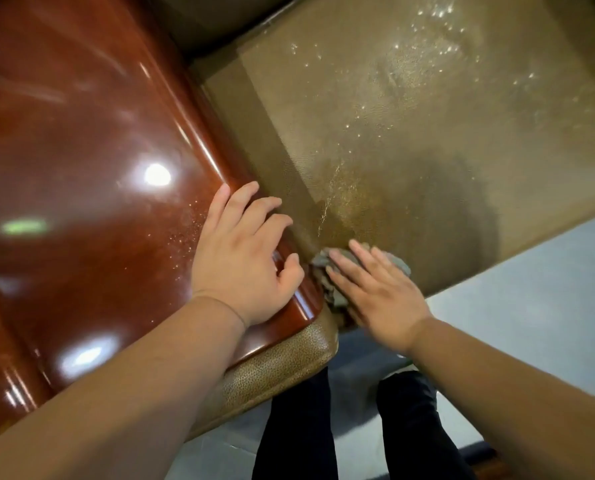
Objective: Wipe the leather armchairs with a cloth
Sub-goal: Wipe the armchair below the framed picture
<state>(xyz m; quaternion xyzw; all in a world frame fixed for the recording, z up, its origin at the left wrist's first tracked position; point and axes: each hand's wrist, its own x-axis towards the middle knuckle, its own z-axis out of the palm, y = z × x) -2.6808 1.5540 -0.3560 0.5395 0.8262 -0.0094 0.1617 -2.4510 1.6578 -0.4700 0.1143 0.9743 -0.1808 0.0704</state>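
Right hand (379, 292) flat, pressing cloth (327, 268) onto seat (410, 133).

Both bare forearms reach forward from the bottom edge, the left one crossing from the lower left, the right from the lower right. The left hand (244, 258) lies palm down with fingers spread and slightly bent, thumb tucked toward the right. The right hand (375, 292) is flat, palm down, fingers straight and close together, pointing up and left. Two dark-trousered legs stand below

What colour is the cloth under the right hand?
Grey cloth, seen in the head view.
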